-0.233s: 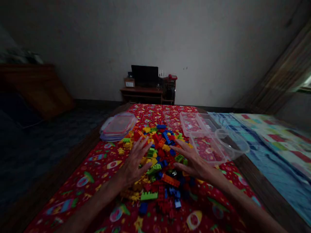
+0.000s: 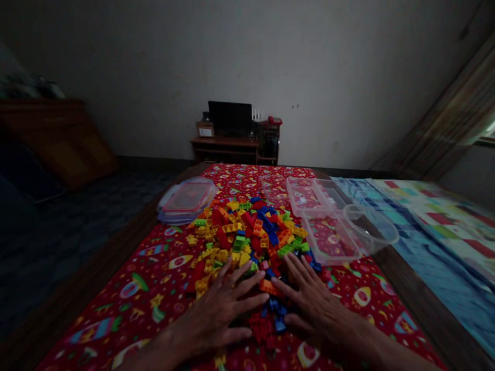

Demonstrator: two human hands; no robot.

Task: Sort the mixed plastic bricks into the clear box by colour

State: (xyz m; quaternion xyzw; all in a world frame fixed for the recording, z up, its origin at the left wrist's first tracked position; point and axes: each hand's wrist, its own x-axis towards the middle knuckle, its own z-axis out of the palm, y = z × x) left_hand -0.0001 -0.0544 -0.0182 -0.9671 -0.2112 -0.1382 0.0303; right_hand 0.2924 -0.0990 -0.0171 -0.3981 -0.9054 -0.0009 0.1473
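Observation:
A heap of coloured toy building blocks (image 2: 237, 229) in yellow, red, blue, green and orange is spread over the red patterned tablecloth (image 2: 154, 281). Over the near left part of the heap lies my left hand (image 2: 222, 304), palm down with its fingers spread. My right hand (image 2: 311, 299) is across from it at the near right side, fingers stretched out. Between the fingertips of both hands sits an orange block (image 2: 269, 287). Blue blocks (image 2: 277, 309) lie just below it. Neither hand grips a block; some blocks are hidden under the palms.
Clear plastic containers (image 2: 331, 260) stand right of the heap, a round clear tub (image 2: 381, 232) among them. Stacked lids (image 2: 187, 198) lie at the left. Beyond the table is a desk with a monitor (image 2: 230, 118). A bed with a blue cover (image 2: 436, 257) is at the right.
Both hands have moved down toward me, from the middle of the heap to its near edge. More of the heap's middle now shows.

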